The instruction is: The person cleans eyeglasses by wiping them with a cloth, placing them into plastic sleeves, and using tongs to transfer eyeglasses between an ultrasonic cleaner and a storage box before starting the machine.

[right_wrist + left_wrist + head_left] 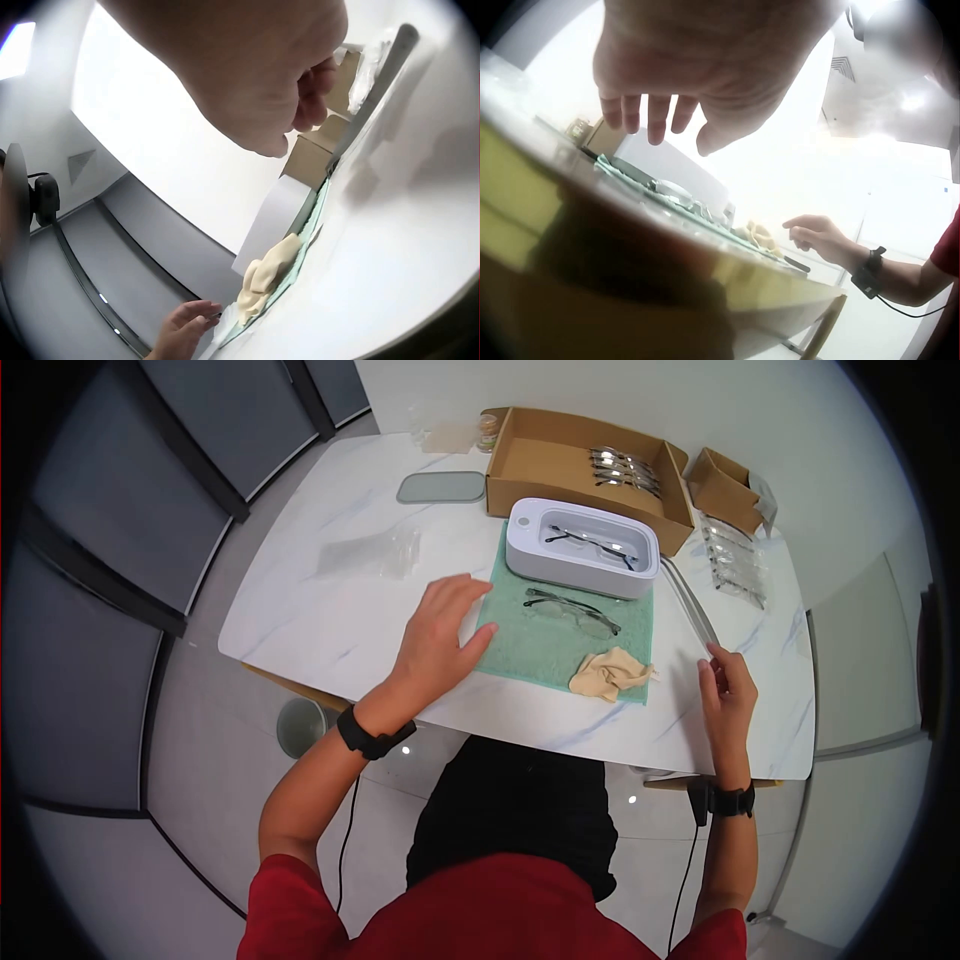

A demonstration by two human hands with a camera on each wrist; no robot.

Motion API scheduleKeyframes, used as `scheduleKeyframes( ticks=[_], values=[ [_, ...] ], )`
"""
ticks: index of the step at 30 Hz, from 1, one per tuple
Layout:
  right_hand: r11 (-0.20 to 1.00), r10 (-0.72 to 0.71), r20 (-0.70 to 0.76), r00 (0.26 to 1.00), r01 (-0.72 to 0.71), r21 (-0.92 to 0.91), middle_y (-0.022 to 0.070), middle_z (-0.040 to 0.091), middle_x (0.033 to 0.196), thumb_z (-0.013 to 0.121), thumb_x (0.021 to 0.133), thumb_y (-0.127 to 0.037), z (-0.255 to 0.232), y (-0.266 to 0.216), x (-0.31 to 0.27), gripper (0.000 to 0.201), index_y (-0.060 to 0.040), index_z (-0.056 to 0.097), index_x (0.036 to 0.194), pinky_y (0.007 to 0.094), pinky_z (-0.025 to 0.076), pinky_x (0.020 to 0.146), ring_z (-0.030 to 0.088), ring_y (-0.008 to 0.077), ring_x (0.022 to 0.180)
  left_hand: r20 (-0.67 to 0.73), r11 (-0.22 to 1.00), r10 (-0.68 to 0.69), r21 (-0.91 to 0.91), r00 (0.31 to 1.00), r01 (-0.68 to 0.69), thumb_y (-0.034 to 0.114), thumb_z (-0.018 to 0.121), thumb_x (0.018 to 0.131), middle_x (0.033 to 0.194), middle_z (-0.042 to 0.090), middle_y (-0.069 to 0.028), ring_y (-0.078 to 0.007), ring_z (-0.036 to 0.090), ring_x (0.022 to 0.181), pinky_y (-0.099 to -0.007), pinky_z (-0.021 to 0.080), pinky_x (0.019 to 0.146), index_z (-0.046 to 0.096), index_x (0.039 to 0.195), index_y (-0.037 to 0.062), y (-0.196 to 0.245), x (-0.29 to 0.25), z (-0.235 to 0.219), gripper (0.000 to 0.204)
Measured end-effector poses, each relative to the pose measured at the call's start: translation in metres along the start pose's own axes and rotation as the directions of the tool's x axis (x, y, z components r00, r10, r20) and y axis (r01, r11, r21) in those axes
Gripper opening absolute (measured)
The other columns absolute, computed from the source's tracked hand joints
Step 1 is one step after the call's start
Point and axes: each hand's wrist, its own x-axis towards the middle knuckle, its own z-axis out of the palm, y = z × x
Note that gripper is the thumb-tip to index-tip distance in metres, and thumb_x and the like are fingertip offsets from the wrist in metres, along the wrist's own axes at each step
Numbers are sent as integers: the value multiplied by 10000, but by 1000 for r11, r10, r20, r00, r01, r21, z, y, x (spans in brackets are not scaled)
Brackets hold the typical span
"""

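My left hand [437,630] hovers by the left edge of a green towel [500,645], fingers spread and nothing in it. On the towel lies a pair of eyeglasses [575,610] with dark temples, and a crumpled beige cloth [608,674] is at the front right corner. Behind them stands a white ultrasonic cleaner [570,568], uncovered, with another pair of glasses [592,545] in its basin. My right hand [727,690] is loosely curled beside long grey tweezers [690,600]; in the right wrist view the tweezers [375,97] lie on the table, apart from the fingers.
A cardboard box [540,450] with several glasses stands behind the cleaner. To its right are a smaller carton [725,490] and clear-wrapped packs [735,560]. A grey lid [440,488] and a clear plastic bag [370,553] lie on the left. A bin [302,727] stands below.
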Motion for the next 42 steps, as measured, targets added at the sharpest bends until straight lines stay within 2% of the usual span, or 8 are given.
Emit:
scheduleKeyframes(
  ticks=[2, 5, 7, 10, 17, 22, 34, 42],
  values=[
    [998, 5, -62, 998, -1, 57, 31, 592, 776, 697, 928, -36, 15, 2, -2, 192, -19, 701, 1119, 223, 447, 588, 564, 81, 662, 27, 1000, 21, 13, 999, -21, 94, 752, 831, 1305, 591, -187, -387, 534, 1258, -445, 465, 1037, 591, 1274, 15, -6, 20, -1, 478],
    [988, 44, -56, 997, -35, 152, 33, 603, 782, 692, 946, -53, 29, 6, -7, 151, -15, 708, 1091, 235, 458, 588, 573, 88, 655, 37, 996, 58, 64, 998, -60, 144, 757, 837, 1365, 549, -192, -390, 491, 1307, -450, 451, 1060, 567, 1328, 18, -17, 48, 9, 541],
    [988, 43, -66, 997, -32, 152, 38, 602, 770, 691, 946, -50, 32, 9, -11, 138, -12, 709, 1077, 239, 462, 589, 574, 95, 645, 48, 992, 68, 104, 996, -73, 183, 779, 817, 1386, 518, -209, -422, 440, 1347, -481, 421, 1097, 547, 1352, 11, -26, 62, 18, 608],
    [988, 19, -71, 997, -7, 157, 55, 604, 744, 694, 939, -43, 35, 9, -11, 117, -10, 710, 1050, 249, 469, 585, 582, 117, 623, 74, 974, 104, 196, 992, -117, 235, 784, 833, 1456, 486, -191, -414, 407, 1391, -482, 409, 1114, 549, 1392, 47, -38, 75, 30, 634],
    [993, -60, -21, 998, 62, 96, 101, 630, 728, 717, 876, 0, 31, 2, -9, 93, -20, 710, 966, 305, 478, 564, 612, 216, 590, 154, 945, 130, 279, 980, -169, 265, 780, 838, 1498, 460, -188, -417, 378, 1429, -494, 387, 1137, 593, 1366, 92, -45, 87, 34, 586],
    [992, -61, -48, 997, 66, 105, 104, 627, 723, 711, 872, 3, 28, -3, -7, 66, -23, 710, 933, 317, 467, 553, 602, 231, 581, 208, 902, 176, 358, 962, -242, 254, 783, 812, 1496, 472, -172, -404, 379, 1435, -505, 397, 1126, 617, 1328, 102, -42, 94, 28, 563],
    [991, -52, -55, 997, 58, 121, 96, 618, 709, 713, 872, -7, 29, 0, -8, 34, -24, 707, 901, 310, 435, 517, 573, 217, 547, 257, 903, 185, 338, 949, -267, 242, 787, 749, 1505, 482, -173, -391, 358, 1461, -508, 378, 1144, 662, 1237, 86, -41, 106, 24, 528],
    [992, -40, -61, 997, 46, 115, 100, 618, 707, 713, 872, -7, 28, -1, -9, 34, -18, 707, 904, 314, 439, 522, 580, 217, 553, 269, 915, 167, 316, 949, -250, 239, 780, 748, 1497, 487, -170, -384, 363, 1459, -501, 384, 1146, 657, 1244, 86, -46, 105, 24, 533]
  ],
)
